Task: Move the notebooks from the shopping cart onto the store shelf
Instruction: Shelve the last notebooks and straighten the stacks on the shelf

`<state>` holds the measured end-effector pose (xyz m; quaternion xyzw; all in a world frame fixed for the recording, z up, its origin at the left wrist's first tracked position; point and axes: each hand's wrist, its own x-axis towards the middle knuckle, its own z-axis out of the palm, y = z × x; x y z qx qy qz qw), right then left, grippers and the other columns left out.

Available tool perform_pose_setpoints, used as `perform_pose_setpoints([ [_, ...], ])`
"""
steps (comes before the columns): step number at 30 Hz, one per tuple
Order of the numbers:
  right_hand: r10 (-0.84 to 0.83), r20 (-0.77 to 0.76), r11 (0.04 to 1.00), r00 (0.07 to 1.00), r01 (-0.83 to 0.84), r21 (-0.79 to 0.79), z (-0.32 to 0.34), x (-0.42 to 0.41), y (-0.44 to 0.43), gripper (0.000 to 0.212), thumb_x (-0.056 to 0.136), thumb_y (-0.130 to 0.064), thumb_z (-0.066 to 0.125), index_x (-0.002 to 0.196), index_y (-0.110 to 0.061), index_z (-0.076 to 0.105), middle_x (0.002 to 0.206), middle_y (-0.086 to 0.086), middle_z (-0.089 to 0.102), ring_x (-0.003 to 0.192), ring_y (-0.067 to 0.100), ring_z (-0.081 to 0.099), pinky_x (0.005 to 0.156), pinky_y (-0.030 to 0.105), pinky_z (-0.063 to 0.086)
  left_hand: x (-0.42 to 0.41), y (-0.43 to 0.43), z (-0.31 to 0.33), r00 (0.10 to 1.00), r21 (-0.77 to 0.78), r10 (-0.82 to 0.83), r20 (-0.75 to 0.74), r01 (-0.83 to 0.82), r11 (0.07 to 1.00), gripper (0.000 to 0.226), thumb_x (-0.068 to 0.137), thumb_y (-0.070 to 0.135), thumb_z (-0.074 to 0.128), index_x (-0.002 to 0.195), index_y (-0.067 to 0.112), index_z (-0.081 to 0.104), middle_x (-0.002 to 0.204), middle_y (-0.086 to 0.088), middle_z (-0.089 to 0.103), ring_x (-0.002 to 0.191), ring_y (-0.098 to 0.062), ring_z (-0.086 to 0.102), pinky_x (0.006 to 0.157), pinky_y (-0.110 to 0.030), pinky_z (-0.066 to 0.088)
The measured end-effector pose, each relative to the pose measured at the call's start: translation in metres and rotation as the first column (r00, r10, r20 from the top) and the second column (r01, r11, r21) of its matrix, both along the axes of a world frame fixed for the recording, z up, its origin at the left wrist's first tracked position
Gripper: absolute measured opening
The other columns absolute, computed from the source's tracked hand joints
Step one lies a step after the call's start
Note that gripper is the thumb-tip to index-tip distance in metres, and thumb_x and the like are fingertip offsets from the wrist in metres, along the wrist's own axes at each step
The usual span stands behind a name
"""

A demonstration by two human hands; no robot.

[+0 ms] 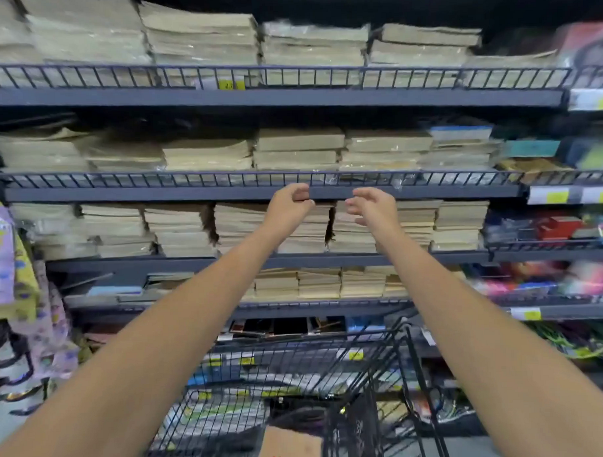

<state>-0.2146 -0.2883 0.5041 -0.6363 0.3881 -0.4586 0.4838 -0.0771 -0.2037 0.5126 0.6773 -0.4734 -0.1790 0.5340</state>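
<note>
Both my arms reach forward over the black wire shopping cart (383, 369) toward the dark store shelf (223, 191). My left hand (289, 203) hovers in front of the shelf's front edge with fingers loosely curled and nothing in it. My right hand (374, 205) is level with it, a short gap to the right, fingers relaxed and empty. Behind the hands, cream notebook stacks (238, 227) fill the shelf below that edge. More notebook stacks (299, 148) lie on the shelf above it. Inside the cart I see printed paper items (214, 416), blurred.
A brown cardboard piece with red marks (289, 449) lies in the cart's bottom. Colourful goods (560, 229) fill the shelves to the right. Patterned purple and yellow bags (7, 259) hang at the left. Yellow price tags (232, 84) sit on shelf edges.
</note>
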Motion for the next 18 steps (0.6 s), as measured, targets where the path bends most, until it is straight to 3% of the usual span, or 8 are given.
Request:
perform_pose_setpoints([
  [6,0.008,-0.118,0.979,0.993,0.016,0.205,-0.116,-0.027,0.030,0.024,0.091,-0.004,0.052,0.114,-0.005,0.060,0.091,0.004,0.066,0.069,0.005,0.060,0.052,0.012,0.046,-0.029,0.026,-0.113,0.996,0.226,0.005,-0.088,0.015,0.974,0.040,0.092,0.013,0.057,0.131,0.006,0.051,0.127,-0.006,0.057,0.121,-0.018,0.052,0.095,-0.020,0.038],
  [8,0.014,-0.176,0.958,0.984,0.037,0.285,-0.163,-0.034,0.040,0.022,0.092,-0.005,0.052,0.112,-0.006,0.060,0.096,0.009,0.067,0.070,0.009,0.060,0.056,0.017,0.047,-0.037,0.035,-0.156,0.994,0.301,0.026,-0.109,0.008,0.953,0.037,0.093,0.012,0.056,0.129,0.006,0.053,0.130,-0.006,0.056,0.122,-0.017,0.050,0.086,-0.011,0.036],
  [10,0.019,-0.197,0.931,0.980,0.055,0.361,-0.199,-0.040,0.046,0.023,0.092,-0.004,0.053,0.114,-0.006,0.060,0.096,0.011,0.067,0.066,0.009,0.060,0.059,0.022,0.047,-0.039,0.041,-0.189,0.993,0.374,0.005,-0.116,0.038,0.927,0.038,0.093,0.012,0.055,0.131,0.006,0.052,0.131,-0.005,0.055,0.122,-0.018,0.050,0.088,-0.013,0.035],
  [13,0.023,-0.204,0.883,0.979,0.076,0.462,-0.256,-0.047,0.059,0.023,0.092,0.002,0.052,0.114,0.000,0.058,0.089,0.010,0.062,0.049,-0.001,0.058,0.044,0.012,0.043,-0.039,0.055,-0.239,0.966,0.487,0.030,-0.256,0.102,0.868,0.025,0.094,0.007,0.053,0.119,0.009,0.054,0.108,0.000,0.052,0.099,-0.016,0.052,0.090,-0.020,0.036],
  [15,0.052,-0.249,0.847,0.967,0.089,0.524,-0.305,-0.048,0.067,0.019,0.091,0.002,0.050,0.104,-0.004,0.061,0.092,0.012,0.060,0.057,0.008,0.059,0.047,0.014,0.043,-0.038,0.062,-0.286,0.959,0.559,0.037,-0.280,0.132,0.818,0.022,0.095,0.005,0.050,0.116,0.011,0.052,0.103,0.003,0.047,0.094,-0.015,0.049,0.082,-0.015,0.036],
  [18,0.116,-0.342,0.805,0.932,0.114,0.583,-0.355,-0.046,0.075,0.024,0.090,0.000,0.046,0.078,-0.017,0.058,0.078,0.008,0.058,0.059,0.015,0.051,0.047,0.018,0.039,-0.034,0.079,-0.328,0.977,0.649,0.036,-0.211,0.113,0.752,0.012,0.095,0.011,0.051,0.106,0.014,0.053,0.099,0.003,0.052,0.098,-0.015,0.045,0.075,-0.018,0.037],
])
